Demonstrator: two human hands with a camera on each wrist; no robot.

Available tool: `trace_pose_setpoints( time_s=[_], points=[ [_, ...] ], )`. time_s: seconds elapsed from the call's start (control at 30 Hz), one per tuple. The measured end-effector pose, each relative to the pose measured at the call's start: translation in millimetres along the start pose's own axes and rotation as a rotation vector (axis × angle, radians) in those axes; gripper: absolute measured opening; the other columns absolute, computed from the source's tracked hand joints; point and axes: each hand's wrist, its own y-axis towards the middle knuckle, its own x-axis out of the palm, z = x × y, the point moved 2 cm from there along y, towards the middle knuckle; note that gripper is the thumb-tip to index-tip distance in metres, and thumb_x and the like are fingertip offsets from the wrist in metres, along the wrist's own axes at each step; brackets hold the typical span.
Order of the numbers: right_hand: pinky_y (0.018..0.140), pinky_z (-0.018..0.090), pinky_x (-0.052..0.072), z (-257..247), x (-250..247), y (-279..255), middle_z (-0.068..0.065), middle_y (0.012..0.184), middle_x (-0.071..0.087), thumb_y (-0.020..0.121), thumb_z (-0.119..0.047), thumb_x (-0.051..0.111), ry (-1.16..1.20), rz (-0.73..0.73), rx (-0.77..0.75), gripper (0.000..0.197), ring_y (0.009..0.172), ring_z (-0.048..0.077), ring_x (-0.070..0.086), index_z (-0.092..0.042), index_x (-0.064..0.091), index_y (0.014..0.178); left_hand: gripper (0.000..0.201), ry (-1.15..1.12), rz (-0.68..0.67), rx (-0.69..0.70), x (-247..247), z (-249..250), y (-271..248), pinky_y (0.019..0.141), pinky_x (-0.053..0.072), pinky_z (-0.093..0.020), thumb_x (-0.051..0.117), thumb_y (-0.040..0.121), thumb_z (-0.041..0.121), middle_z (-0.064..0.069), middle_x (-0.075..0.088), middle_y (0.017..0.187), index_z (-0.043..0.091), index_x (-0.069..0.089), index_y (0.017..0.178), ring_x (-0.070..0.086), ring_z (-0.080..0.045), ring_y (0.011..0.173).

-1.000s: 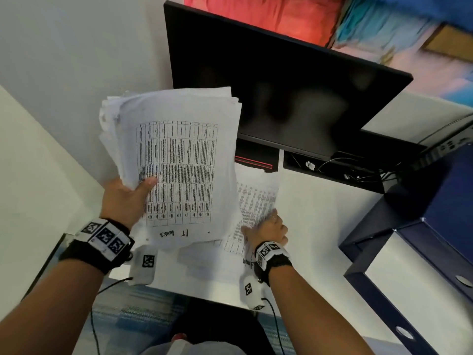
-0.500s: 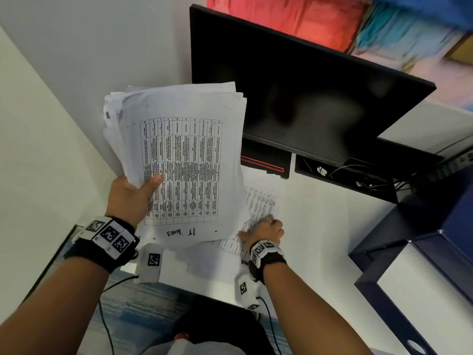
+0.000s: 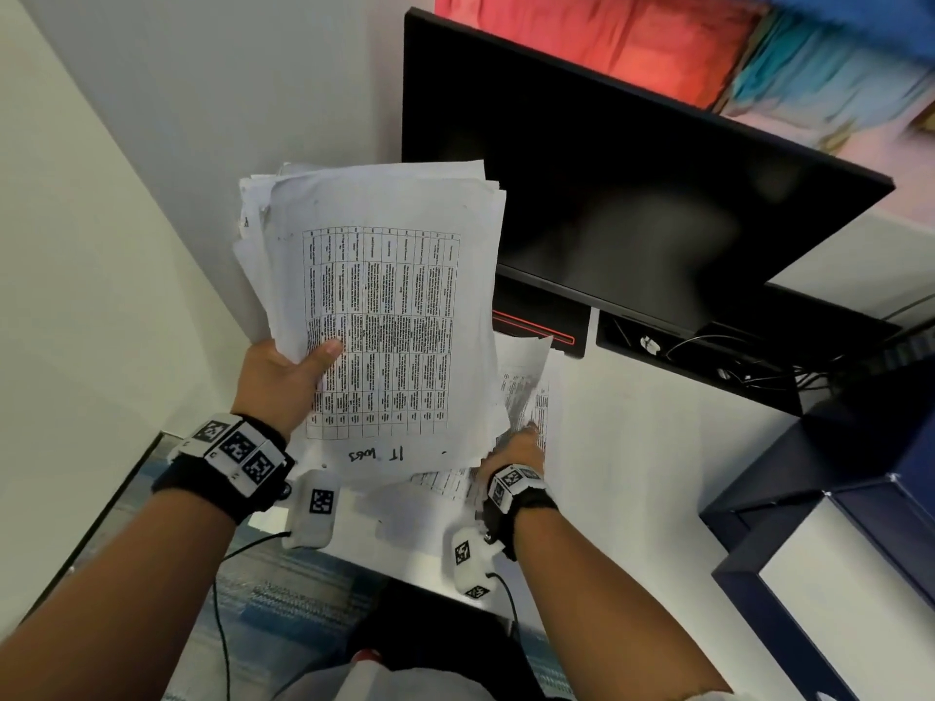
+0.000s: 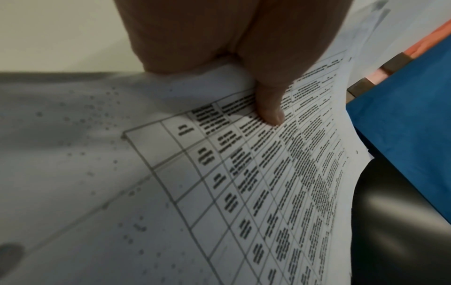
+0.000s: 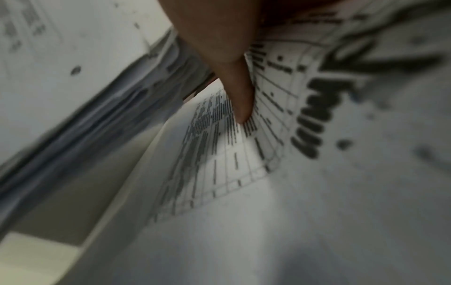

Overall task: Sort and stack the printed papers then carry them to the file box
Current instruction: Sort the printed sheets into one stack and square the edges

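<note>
A white desk (image 3: 632, 447) filled the middle of the scene, with a black monitor (image 3: 632, 194) standing at its far side and a dark blue file box (image 3: 809, 498) at the right. Above the desk's near left part, the left hand (image 3: 283, 382) gripped a thick stack of printed papers (image 3: 384, 316), thumb (image 4: 268, 108) pressed on the table printed on the top sheet, the stack tilted up off the desk. Just right of it, the right hand (image 3: 516, 447) pinched a loose printed sheet (image 3: 531, 392), curling it upward from the few papers (image 3: 445, 483) lying flat on the desk beneath the stack.
</note>
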Motion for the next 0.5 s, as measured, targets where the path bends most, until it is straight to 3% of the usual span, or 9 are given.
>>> trace_pose_setpoints(
  time_s=[0.07, 0.13, 0.23, 0.3, 0.37, 0.43, 0.5],
  points=[
    [0.102, 0.037, 0.048, 6.5, -19.0, -4.5, 0.017, 0.139, 0.052, 0.089, -0.011, 0.063, -0.077, 0.028, -0.019, 0.057, 0.123, 0.033, 0.056, -0.009, 0.038, 0.141, 0.033, 0.019, -0.022, -0.041, 2.3, -10.2, 1.5, 0.075, 0.051, -0.03, 0.074, 0.086, 0.03, 0.0, 0.068, 0.083, 0.005, 0.067, 0.107, 0.063, -0.021, 0.079],
    [0.084, 0.031, 0.055, 11.3, -51.2, -10.8, 0.02, 0.121, 0.064, 0.084, -0.01, 0.067, 0.025, 0.147, -0.013, 0.044, 0.102, 0.035, 0.066, -0.007, 0.052, 0.125, 0.032, 0.049, -0.058, -0.145, 9.9, -27.7, 1.1, 0.061, 0.05, -0.028, 0.075, 0.084, 0.031, -0.005, 0.068, 0.081, 0.006, 0.068, 0.103, 0.063, -0.025, 0.073],
    [0.069, 0.026, 0.05, 10.2, -112.3, -23.2, 0.017, 0.102, 0.069, 0.089, -0.018, 0.064, 0.075, 0.307, -0.075, 0.016, 0.078, 0.027, 0.06, -0.007, 0.059, 0.099, 0.041, 0.176, -0.173, -0.311, 28.0, -62.1, -1.6, 0.065, 0.055, -0.035, 0.077, 0.082, 0.033, -0.011, 0.07, 0.085, -0.001, 0.067, 0.104, 0.065, -0.028, 0.073],
    [0.075, 0.029, 0.053, 5.2, -153.6, -36.5, 0.011, 0.095, 0.07, 0.089, -0.023, 0.066, 0.105, 0.412, -0.164, 0.016, 0.08, 0.024, 0.06, -0.01, 0.063, 0.096, 0.046, 0.293, -0.269, -0.398, 40.1, -79.0, -4.0, 0.07, 0.057, -0.038, 0.076, 0.082, 0.037, -0.015, 0.071, 0.09, -0.004, 0.065, 0.102, 0.068, -0.031, 0.079],
    [0.079, 0.036, 0.056, -1.9, -187.7, -52.0, 0.005, 0.085, 0.071, 0.086, -0.026, 0.072, 0.2, 0.499, -0.248, 0.015, 0.083, 0.026, 0.065, -0.012, 0.066, 0.087, 0.047, 0.457, -0.351, -0.433, 50.5, -86.5, -9.4, 0.061, 0.048, -0.03, 0.074, 0.083, 0.04, -0.015, 0.067, 0.083, -0.005, 0.062, 0.088, 0.063, -0.029, 0.072],
    [0.065, 0.027, 0.051, -7.5, -208.9, -66.1, -0.006, 0.069, 0.062, 0.085, -0.024, 0.075, 0.315, 0.501, -0.321, 0.021, 0.065, 0.016, 0.06, -0.018, 0.059, 0.071, 0.046, 0.552, -0.394, -0.445, 60.2, -89.9, -15.9, 0.051, 0.038, -0.026, 0.073, 0.085, 0.039, -0.01, 0.059, 0.068, -0.001, 0.055, 0.073, 0.055, -0.024, 0.062],
    [0.05, 0.02, 0.041, -11.8, -211.7, -71.1, -0.012, 0.063, 0.055, 0.086, -0.022, 0.075, 0.427, 0.422, -0.351, 0.028, 0.05, 0.004, 0.05, -0.022, 0.055, 0.066, 0.042, 0.569, -0.41, -0.45, 67.8, -91.1, -21.3, 0.047, 0.035, -0.025, 0.073, 0.086, 0.036, -0.009, 0.057, 0.067, -0.001, 0.055, 0.075, 0.055, -0.024, 0.064]
  ],
)
